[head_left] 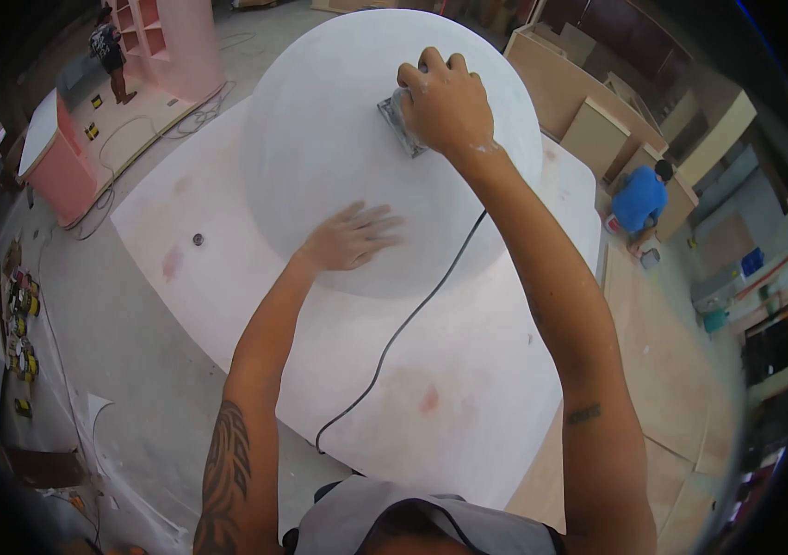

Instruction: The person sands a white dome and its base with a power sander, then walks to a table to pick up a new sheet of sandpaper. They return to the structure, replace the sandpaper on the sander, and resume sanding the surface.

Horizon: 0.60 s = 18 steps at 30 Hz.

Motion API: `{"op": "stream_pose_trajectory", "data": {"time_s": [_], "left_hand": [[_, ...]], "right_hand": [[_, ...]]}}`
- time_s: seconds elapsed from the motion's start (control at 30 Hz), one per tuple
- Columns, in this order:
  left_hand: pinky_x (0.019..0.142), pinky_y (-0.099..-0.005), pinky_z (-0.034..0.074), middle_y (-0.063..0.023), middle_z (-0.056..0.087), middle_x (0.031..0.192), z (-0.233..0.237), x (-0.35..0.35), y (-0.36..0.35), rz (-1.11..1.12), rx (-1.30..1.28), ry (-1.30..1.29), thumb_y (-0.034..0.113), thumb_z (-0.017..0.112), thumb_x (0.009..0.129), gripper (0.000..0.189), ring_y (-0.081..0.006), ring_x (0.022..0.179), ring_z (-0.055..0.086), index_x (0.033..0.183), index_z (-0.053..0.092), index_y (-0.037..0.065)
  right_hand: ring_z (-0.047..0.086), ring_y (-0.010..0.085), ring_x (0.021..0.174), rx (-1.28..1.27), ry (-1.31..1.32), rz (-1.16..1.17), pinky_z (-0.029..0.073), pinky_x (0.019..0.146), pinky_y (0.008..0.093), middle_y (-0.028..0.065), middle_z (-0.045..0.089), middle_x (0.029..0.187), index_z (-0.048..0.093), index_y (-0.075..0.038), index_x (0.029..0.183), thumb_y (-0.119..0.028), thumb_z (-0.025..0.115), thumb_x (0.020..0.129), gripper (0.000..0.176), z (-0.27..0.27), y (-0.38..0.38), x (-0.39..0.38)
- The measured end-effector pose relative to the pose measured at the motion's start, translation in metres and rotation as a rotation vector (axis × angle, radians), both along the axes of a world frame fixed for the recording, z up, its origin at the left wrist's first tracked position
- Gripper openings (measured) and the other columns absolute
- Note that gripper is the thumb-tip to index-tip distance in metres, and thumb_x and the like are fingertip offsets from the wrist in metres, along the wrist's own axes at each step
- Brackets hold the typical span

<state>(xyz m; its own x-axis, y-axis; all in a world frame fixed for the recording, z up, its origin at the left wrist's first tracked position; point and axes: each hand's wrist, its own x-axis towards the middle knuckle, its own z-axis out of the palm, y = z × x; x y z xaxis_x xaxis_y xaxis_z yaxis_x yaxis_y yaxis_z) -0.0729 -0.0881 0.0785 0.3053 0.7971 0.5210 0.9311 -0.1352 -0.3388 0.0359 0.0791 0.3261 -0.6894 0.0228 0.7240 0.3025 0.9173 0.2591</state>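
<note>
A large rounded white form (320,120) rises from a broad, pale, smooth panel (468,370) with pinkish patches. Near the upper right of the form, my right hand (447,102) is wrapped round a dusty grey power sander (400,125), whose flat pad rests on the surface. A black cord (403,328) runs down across the form and over the panel's lower edge. My left hand (354,238) is on or just above the lower left of the form, fingers spread and slightly blurred, holding nothing.
A person (107,51) stands at the upper left by pink shelving (167,46). Another person in blue (639,199) crouches at the right near wooden panels (595,139). Cables and several yellow-black items (24,361) lie at the left. A small round object (198,240) sits on the panel.
</note>
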Motion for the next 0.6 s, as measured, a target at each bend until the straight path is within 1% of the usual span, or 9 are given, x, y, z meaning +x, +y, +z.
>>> {"op": "stream_pose_trajectory", "data": {"time_s": [0.03, 0.07, 0.17, 0.23, 0.3, 0.37, 0.5, 0.53, 0.6], "left_hand": [[0.125, -0.0558, 0.031, 0.0015, 0.046, 0.166, -0.011, -0.005, -0.008, 0.092, -0.013, -0.061, 0.034, 0.068, 0.095, 0.056, -0.0252, 0.154, 0.039, 0.151, 0.059, 0.035], [0.125, -0.0558, 0.031, 0.0015, 0.046, 0.166, -0.020, -0.011, -0.012, 0.082, -0.018, -0.060, 0.034, 0.068, 0.095, 0.056, -0.0252, 0.154, 0.039, 0.151, 0.059, 0.035], [0.126, -0.0592, 0.026, -0.0017, 0.043, 0.168, -0.036, -0.007, -0.018, 0.200, 0.080, -0.219, 0.037, 0.067, 0.097, 0.059, -0.0295, 0.156, 0.036, 0.155, 0.055, 0.033], [0.127, -0.0588, 0.024, -0.0016, 0.040, 0.169, -0.012, -0.016, -0.011, 0.216, 0.194, -0.289, 0.040, 0.064, 0.100, 0.060, -0.0309, 0.157, 0.033, 0.158, 0.051, 0.030], [0.127, -0.0609, 0.021, -0.0046, 0.038, 0.170, 0.009, -0.018, 0.006, 0.288, 0.321, -0.359, 0.039, 0.063, 0.101, 0.059, -0.0346, 0.158, 0.031, 0.158, 0.051, 0.029], [0.127, -0.0620, 0.020, -0.0057, 0.038, 0.170, 0.037, -0.018, 0.028, 0.373, 0.418, -0.415, 0.039, 0.060, 0.102, 0.057, -0.0355, 0.158, 0.029, 0.158, 0.051, 0.028], [0.127, -0.0635, 0.019, -0.0059, 0.037, 0.170, 0.080, -0.018, 0.071, 0.437, 0.472, -0.393, 0.041, 0.058, 0.104, 0.056, -0.0360, 0.158, 0.029, 0.158, 0.051, 0.029], [0.128, -0.0640, 0.017, -0.0057, 0.036, 0.171, 0.086, -0.014, 0.080, 0.461, 0.474, -0.379, 0.041, 0.057, 0.104, 0.057, -0.0362, 0.159, 0.027, 0.160, 0.048, 0.030], [0.128, -0.0644, 0.016, -0.0054, 0.035, 0.172, 0.089, -0.010, 0.092, 0.481, 0.468, -0.365, 0.042, 0.055, 0.105, 0.058, -0.0364, 0.159, 0.026, 0.162, 0.045, 0.031]], "right_hand": [[0.064, 0.0333, 0.101, -0.005, 0.004, -0.010, 0.056, 0.083, 0.0460, 0.0082, 0.068, 0.113, 0.076, -0.016, 0.104, -0.019, 0.071, 0.090, 0.014, -0.007, -0.001, 0.009], [0.064, 0.0334, 0.101, -0.033, 0.039, -0.014, 0.055, 0.082, 0.0461, 0.0092, 0.067, 0.112, 0.076, -0.015, 0.102, -0.017, 0.071, 0.089, 0.014, -0.015, -0.003, 0.018], [0.062, 0.0334, 0.099, -0.083, 0.096, -0.058, 0.052, 0.079, 0.0455, 0.0100, 0.067, 0.111, 0.076, -0.012, 0.099, -0.013, 0.073, 0.085, 0.014, -0.042, -0.005, 0.045], [0.062, 0.0333, 0.096, -0.102, 0.122, -0.094, 0.051, 0.077, 0.0449, 0.0098, 0.066, 0.110, 0.075, -0.012, 0.096, -0.012, 0.074, 0.083, 0.013, -0.056, -0.008, 0.056], [0.062, 0.0340, 0.096, -0.095, 0.191, -0.072, 0.050, 0.074, 0.0442, 0.0092, 0.066, 0.110, 0.075, -0.013, 0.095, -0.010, 0.076, 0.080, 0.015, -0.077, -0.012, 0.074], [0.062, 0.0346, 0.098, -0.099, 0.207, -0.060, 0.050, 0.076, 0.0446, 0.0090, 0.066, 0.112, 0.074, -0.014, 0.095, -0.009, 0.076, 0.079, 0.016, -0.098, -0.016, 0.090], [0.062, 0.0371, 0.106, -0.078, 0.242, -0.026, 0.050, 0.081, 0.0459, 0.0092, 0.067, 0.117, 0.073, -0.016, 0.096, -0.007, 0.077, 0.078, 0.020, -0.142, -0.027, 0.115], [0.061, 0.0377, 0.107, -0.075, 0.248, -0.028, 0.049, 0.086, 0.0469, 0.0089, 0.066, 0.118, 0.072, -0.017, 0.097, -0.007, 0.078, 0.077, 0.023, -0.155, -0.031, 0.121], [0.060, 0.0373, 0.108, -0.085, 0.258, -0.020, 0.049, 0.086, 0.0472, 0.0085, 0.065, 0.118, 0.072, -0.017, 0.096, -0.007, 0.078, 0.076, 0.023, -0.179, -0.035, 0.133]]}}
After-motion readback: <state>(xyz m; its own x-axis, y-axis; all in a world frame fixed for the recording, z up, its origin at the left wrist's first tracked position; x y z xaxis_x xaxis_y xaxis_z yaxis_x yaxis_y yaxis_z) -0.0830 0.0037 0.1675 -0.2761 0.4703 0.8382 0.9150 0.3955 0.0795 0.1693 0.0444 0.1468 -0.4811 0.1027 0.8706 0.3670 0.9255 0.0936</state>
